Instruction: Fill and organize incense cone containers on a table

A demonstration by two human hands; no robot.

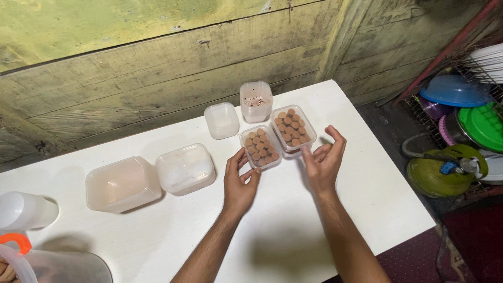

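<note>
Two small clear plastic tubs packed with brown round pieces stand side by side on the white table (293, 230). My left hand (239, 184) is open, its thumb and fingers touching the near edge of the left tub (260, 147). My right hand (324, 161) hovers open, fingers spread, just in front of the right tub (293, 130), holding nothing. Behind them stand an empty small tub (221, 120) and a taller tub (256, 100) with pale bits in it.
Two larger translucent boxes (185, 167) (123, 184) sit at the left. A white bottle (23, 210) and a clear jug with an orange part (47, 262) are at the far left. A wooden wall is behind; a rack with coloured bowls (461, 105) stands right.
</note>
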